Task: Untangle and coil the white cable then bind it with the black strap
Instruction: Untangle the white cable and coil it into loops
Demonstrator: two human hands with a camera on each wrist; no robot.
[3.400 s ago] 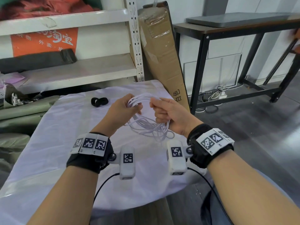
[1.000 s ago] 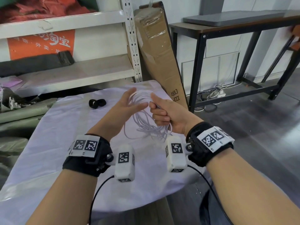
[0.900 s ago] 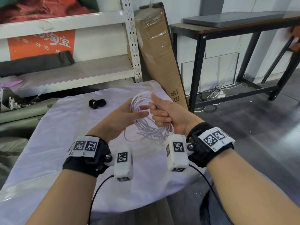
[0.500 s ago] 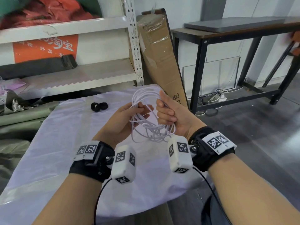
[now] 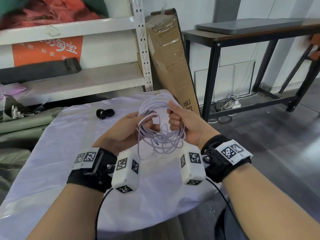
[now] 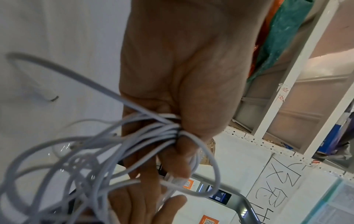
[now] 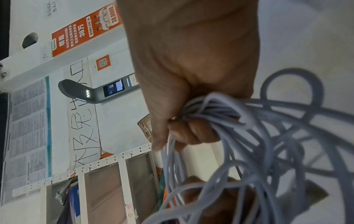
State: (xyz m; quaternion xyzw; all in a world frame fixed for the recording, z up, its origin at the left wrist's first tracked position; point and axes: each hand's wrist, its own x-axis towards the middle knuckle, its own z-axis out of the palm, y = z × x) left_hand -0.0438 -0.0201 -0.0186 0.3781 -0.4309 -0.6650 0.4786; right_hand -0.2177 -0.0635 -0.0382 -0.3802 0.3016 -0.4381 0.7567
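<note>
Head view: left hand point(image 5: 124, 130) and right hand point(image 5: 183, 122) both clutch thin, smooth white cable point(image 5: 161, 135) (loose round loops).

Likely a storeroom, metal shelving point(image 5: 143, 49), leaning wrapped cardboard box point(image 5: 171, 66), cloth-covered table point(image 5: 52, 153)

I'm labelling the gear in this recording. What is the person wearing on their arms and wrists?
Both forearms are bare, with no sleeves. Each wrist has a black strap carrying a white band printed with black square markers. A white rounded box with the same kind of markers is mounted at each wrist, and a thin black cable trails from each towards the body. No gloves or rings show.
</note>
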